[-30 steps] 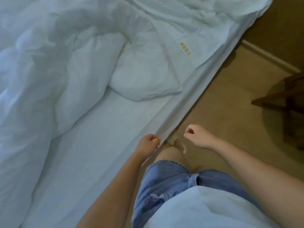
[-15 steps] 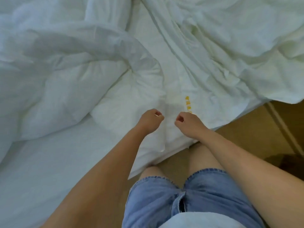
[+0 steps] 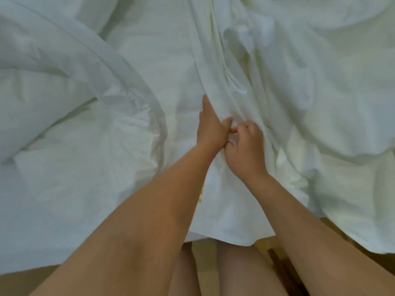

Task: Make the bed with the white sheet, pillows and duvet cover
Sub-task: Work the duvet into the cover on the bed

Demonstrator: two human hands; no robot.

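A crumpled white duvet cover (image 3: 320,103) is spread over the middle and right of the bed, its edge hanging toward my legs. Small yellow marks (image 3: 201,195) show on it beside my left forearm. A puffy white duvet (image 3: 64,146) is bunched up on the left. My left hand (image 3: 211,127) rests on a long fold of the cover with the index finger straight and the thumb out. Touching it, my right hand (image 3: 245,146) has curled fingers that pinch a bit of the same cloth.
A smooth white sheet (image 3: 53,231) covers the mattress at the lower left. Tan floor (image 3: 21,283) shows along the bottom edge, with my bare legs (image 3: 235,274) against the bedside. A dark object (image 3: 277,261) sits on the floor by my right leg.
I have leaned over the bed and both hands have moved forward onto the cover. The right hand has taken hold of the cloth. The left hand, a fist before, has a finger stretched out.
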